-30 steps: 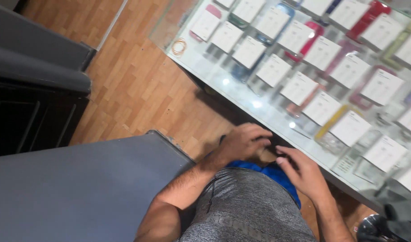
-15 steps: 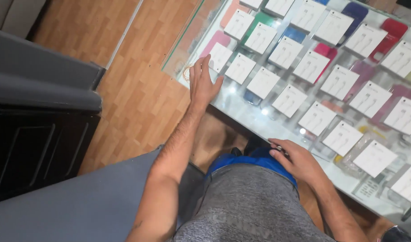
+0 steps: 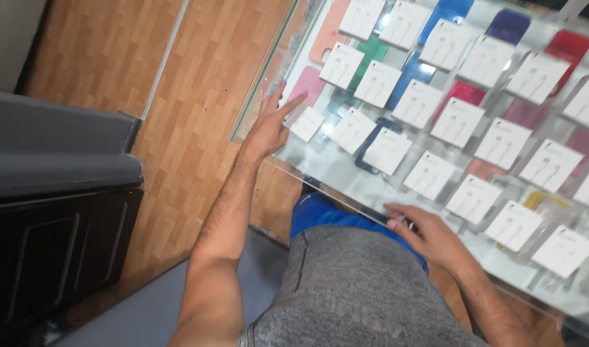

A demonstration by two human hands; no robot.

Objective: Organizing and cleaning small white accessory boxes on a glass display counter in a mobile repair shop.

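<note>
My left hand (image 3: pixel 269 125) reaches out to the near left corner of a glass display counter (image 3: pixel 320 164) and lies on the glass with its fingers spread. Nothing shows in it. A small white box (image 3: pixel 307 123) lies under the glass just beside its fingertips. My right hand (image 3: pixel 429 238) rests at the counter's near edge, close to my waist. Its fingertips touch a thin dark strip (image 3: pixel 371 212) along that edge, and I cannot see whether they grip it. I wear a grey shirt (image 3: pixel 359 295) over blue shorts (image 3: pixel 320 215).
Under the glass lie rows of several white boxes (image 3: pixel 503 142) on coloured flat cases, pink (image 3: pixel 307 83), green (image 3: pixel 371 51), blue (image 3: pixel 445 9) and red (image 3: pixel 567 45). A dark cabinet (image 3: pixel 57 212) stands at the left on the wood floor (image 3: pixel 185 83). A grey surface (image 3: pixel 147 308) lies below my left arm.
My left hand left my waist and reached out to the counter's left corner, where it now rests. My right hand stayed at the near edge. The view swung along the counter.
</note>
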